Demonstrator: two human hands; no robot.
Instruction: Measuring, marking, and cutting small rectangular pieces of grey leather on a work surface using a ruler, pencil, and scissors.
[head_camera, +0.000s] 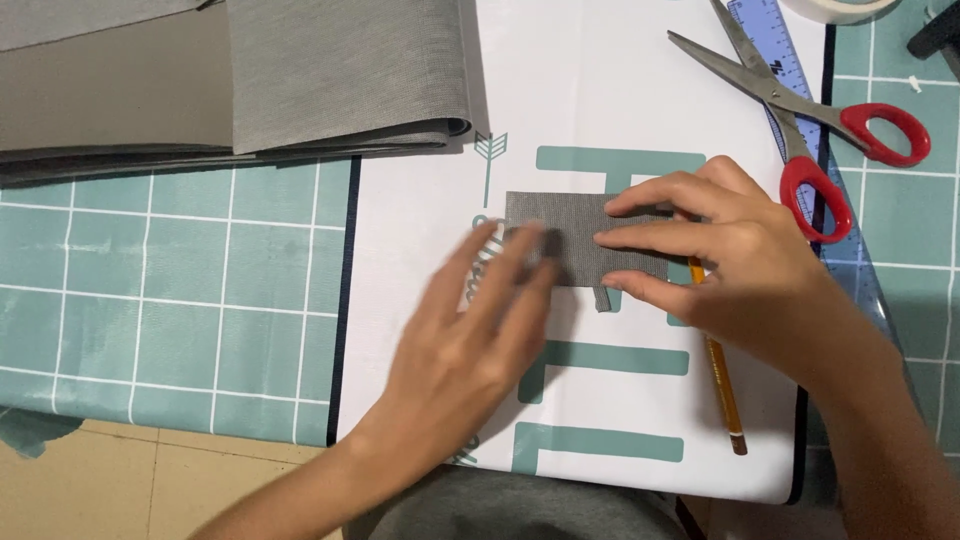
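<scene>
White sheeting with teal bars covers the counter (420, 300) over a teal grid mat. On it lies a small grey fabric rectangle (570, 225), already cut out. The right hand (720, 255) pins its right edge with flat, spread fingers; the blurred left hand (470, 330) presses open-palmed on its left. Scissors (800, 110), pencil (722, 385) and folded grey cloth (340, 75) lie unused.
</scene>
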